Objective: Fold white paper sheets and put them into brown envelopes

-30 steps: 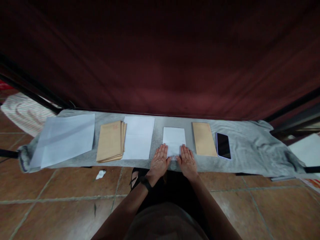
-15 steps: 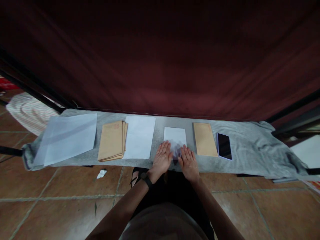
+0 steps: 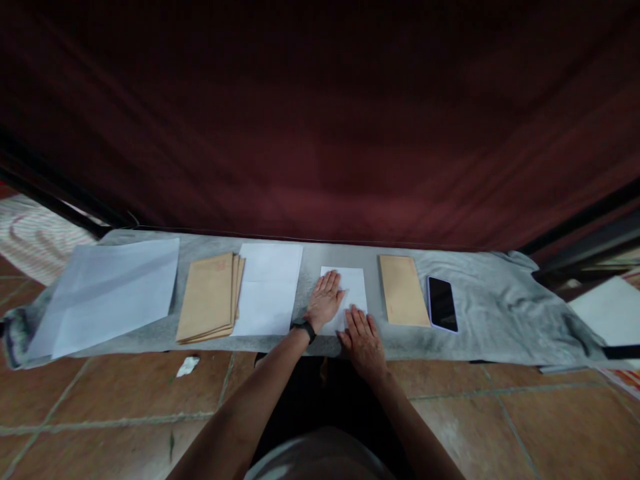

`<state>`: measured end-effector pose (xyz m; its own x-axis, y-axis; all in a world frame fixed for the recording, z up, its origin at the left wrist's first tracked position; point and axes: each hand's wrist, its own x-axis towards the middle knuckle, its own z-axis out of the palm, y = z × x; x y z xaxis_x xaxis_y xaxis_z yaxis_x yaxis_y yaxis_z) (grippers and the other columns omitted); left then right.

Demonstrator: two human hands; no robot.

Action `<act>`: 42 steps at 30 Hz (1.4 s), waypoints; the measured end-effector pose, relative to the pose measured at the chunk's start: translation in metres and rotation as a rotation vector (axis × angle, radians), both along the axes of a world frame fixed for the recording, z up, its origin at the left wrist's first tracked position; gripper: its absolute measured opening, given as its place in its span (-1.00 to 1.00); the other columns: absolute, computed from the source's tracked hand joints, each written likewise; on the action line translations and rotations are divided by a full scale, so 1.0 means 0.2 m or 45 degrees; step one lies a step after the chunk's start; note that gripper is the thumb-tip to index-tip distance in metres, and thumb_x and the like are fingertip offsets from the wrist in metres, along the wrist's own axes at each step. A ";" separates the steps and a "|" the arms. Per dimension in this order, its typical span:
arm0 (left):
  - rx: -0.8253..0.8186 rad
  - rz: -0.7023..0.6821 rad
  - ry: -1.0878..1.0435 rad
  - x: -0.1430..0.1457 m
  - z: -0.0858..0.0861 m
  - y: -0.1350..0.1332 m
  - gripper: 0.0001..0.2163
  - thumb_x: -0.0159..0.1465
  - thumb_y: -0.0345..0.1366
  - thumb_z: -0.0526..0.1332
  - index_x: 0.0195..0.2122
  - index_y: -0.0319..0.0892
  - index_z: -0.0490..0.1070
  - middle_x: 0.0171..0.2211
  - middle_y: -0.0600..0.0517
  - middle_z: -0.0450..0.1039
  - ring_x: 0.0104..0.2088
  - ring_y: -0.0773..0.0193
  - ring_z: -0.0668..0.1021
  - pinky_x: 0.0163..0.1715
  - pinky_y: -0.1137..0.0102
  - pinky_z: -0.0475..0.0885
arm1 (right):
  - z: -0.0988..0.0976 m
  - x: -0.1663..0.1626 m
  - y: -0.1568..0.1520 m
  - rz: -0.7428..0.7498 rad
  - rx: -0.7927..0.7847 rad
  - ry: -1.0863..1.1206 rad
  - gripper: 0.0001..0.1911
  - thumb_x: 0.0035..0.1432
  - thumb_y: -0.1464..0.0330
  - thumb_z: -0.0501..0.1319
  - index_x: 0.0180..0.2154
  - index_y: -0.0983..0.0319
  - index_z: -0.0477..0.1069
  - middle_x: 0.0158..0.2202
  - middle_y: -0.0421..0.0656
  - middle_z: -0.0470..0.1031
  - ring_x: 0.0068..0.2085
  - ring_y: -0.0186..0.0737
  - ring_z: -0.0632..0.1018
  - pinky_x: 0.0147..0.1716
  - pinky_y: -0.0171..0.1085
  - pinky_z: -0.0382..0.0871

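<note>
A small white sheet of paper (image 3: 354,285), perhaps folded, lies on the grey cloth in front of me. My left hand (image 3: 325,297) rests flat on its left side, fingers stretched toward the far edge, and a dark watch sits on that wrist. Lower down, my right hand (image 3: 363,340) lies with fingers spread over the near right corner of the paper. The palms hide the paper's near part. Left of it is a larger white sheet (image 3: 267,287) with a crease across it. A single brown envelope (image 3: 404,290) lies to the right.
Farther left are a stack of brown envelopes (image 3: 206,297) and large white sheets (image 3: 113,293). A phone (image 3: 443,305) lies right of the single envelope. The grey cloth (image 3: 505,307) covers a narrow bench against a dark red curtain (image 3: 320,167). Crumpled tissue (image 3: 188,366) is on the tiled floor.
My left hand has slid up the paper toward its far edge. My right hand stays near the bottom right corner. The view has shifted slightly.
</note>
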<state>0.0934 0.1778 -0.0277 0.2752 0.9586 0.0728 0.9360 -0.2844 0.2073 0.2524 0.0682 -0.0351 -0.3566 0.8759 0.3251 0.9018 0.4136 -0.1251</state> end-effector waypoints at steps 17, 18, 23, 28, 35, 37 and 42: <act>0.022 -0.316 -0.053 0.23 -0.01 0.12 -0.51 0.49 -0.13 -0.14 0.38 -0.16 0.14 0.40 0.00 0.11 0.41 0.18 0.13 0.40 0.16 -0.01 | 0.00 -0.01 -0.01 -0.005 0.062 0.090 -0.46 0.43 0.22 0.05 0.34 0.30 0.18 0.26 0.07 0.39 0.31 0.04 0.34 0.32 0.05 0.12; 0.024 -0.300 -0.051 0.24 -0.01 0.13 -0.51 0.49 -0.12 -0.14 0.38 -0.15 0.13 0.41 0.00 0.11 0.41 0.18 0.13 0.40 0.16 -0.01 | 0.00 -0.01 -0.01 -0.007 0.065 0.091 -0.44 0.43 0.21 0.05 0.36 0.29 0.14 0.28 0.06 0.36 0.32 0.03 0.34 0.33 0.05 0.12; 0.048 -0.225 -0.028 0.15 0.01 0.21 -0.49 0.49 -0.14 -0.16 0.39 -0.19 0.11 0.41 -0.03 0.08 0.42 0.16 0.11 0.40 0.14 -0.02 | 0.01 -0.01 0.00 -0.023 0.043 0.095 -0.39 0.43 0.17 0.04 0.39 0.27 0.07 0.36 0.03 0.23 0.34 0.01 0.31 0.34 0.02 0.11; 0.060 -0.121 -0.017 0.04 0.02 0.24 -0.49 0.48 -0.17 -0.17 0.39 -0.22 0.10 0.41 -0.05 0.09 0.42 0.15 0.11 0.40 0.13 -0.01 | 0.01 -0.02 -0.01 -0.044 0.038 0.081 -0.41 0.43 0.17 0.05 0.37 0.25 0.12 0.37 0.02 0.22 0.35 0.01 0.28 0.34 0.02 0.09; 0.069 -0.028 0.004 -0.10 0.02 0.02 -0.51 0.48 -0.20 -0.11 0.39 -0.24 0.12 0.41 -0.09 0.08 0.43 0.09 0.09 0.39 0.09 0.05 | -0.01 -0.01 -0.01 -0.052 0.058 0.072 -0.40 0.42 0.18 0.05 0.38 0.27 0.09 0.39 0.06 0.14 0.38 0.03 0.23 0.33 0.05 0.08; 0.093 -0.111 -0.013 -0.15 0.01 -0.14 -0.52 0.48 -0.19 -0.09 0.38 -0.21 0.13 0.41 -0.08 0.08 0.42 0.07 0.10 0.38 0.05 0.08 | -0.02 -0.01 -0.01 -0.050 0.048 0.069 -0.40 0.42 0.18 0.04 0.38 0.28 0.10 0.39 0.07 0.15 0.37 0.03 0.24 0.33 0.05 0.09; 0.094 -0.251 -0.060 -0.26 0.01 -0.49 -0.53 0.46 -0.23 -0.02 0.37 -0.22 0.13 0.39 -0.13 0.13 0.40 0.10 0.18 0.34 0.08 0.21 | -0.04 0.00 0.00 -0.042 0.031 0.066 -0.41 0.42 0.20 0.04 0.38 0.27 0.10 0.38 0.07 0.18 0.37 0.05 0.24 0.32 0.07 0.08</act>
